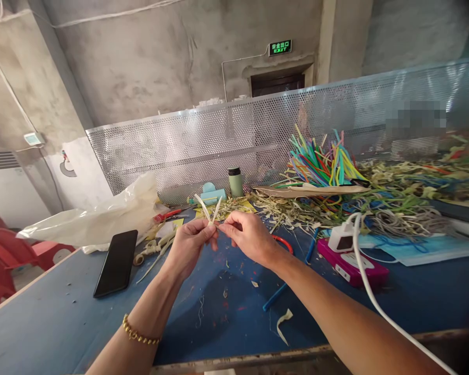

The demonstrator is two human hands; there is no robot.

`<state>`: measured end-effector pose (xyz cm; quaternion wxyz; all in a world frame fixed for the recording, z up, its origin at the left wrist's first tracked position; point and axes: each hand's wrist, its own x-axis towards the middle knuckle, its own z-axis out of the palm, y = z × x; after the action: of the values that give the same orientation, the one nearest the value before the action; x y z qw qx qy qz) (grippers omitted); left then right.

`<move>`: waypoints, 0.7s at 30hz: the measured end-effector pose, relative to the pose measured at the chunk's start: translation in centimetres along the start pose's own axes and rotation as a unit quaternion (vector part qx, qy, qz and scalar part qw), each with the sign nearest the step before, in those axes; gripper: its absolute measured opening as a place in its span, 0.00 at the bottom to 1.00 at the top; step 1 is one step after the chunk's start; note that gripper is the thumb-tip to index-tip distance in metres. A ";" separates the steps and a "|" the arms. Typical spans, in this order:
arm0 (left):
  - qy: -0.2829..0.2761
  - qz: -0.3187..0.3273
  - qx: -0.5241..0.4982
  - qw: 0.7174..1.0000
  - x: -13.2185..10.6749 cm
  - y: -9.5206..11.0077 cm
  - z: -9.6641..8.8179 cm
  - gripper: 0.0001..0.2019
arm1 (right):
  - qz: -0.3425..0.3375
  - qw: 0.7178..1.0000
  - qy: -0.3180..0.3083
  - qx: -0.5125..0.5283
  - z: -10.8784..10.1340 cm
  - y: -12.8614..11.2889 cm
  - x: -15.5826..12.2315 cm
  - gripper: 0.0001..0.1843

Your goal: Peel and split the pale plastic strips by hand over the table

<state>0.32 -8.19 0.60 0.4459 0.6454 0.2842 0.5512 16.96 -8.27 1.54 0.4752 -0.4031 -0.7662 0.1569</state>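
Above the blue table, my left hand pinches pale, flat fibre strips between thumb and fingers. Their two free ends stick up in a V. My right hand is closed in a pinch just to the right, its fingertips almost touching the left ones. What the right fingertips hold is too small to make out. A loose pale strip lies near the front edge, below the right forearm. Blue-handled pieces and a red loop lie partly behind that forearm.
A black phone and a plastic bag lie left. Behind stand a green bottle, colourful pipe cleaners and a perforated metal screen. Right are dried fibres, a magenta power strip and its white cable.
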 end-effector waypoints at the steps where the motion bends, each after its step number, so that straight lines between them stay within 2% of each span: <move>1: 0.005 -0.002 -0.009 1.000 0.0 -0.1 0.0 0.12 | 0.004 1.000 -0.002 -0.001 0.0 0.0 0.0 0.14; 9: 0.027 -0.010 -0.050 0.998 0.1 -0.3 0.2 0.12 | 0.026 0.999 -0.046 0.013 -0.6 -0.4 0.0 0.17; 21: 0.036 -0.009 -0.070 0.997 0.1 -0.2 0.2 0.11 | 0.024 0.998 -0.060 0.007 -0.8 -0.5 -0.1 0.15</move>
<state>0.52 -8.05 0.44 0.4843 0.5898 0.2672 0.5884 17.45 -8.76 2.24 0.4269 -0.4079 -0.7826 0.1971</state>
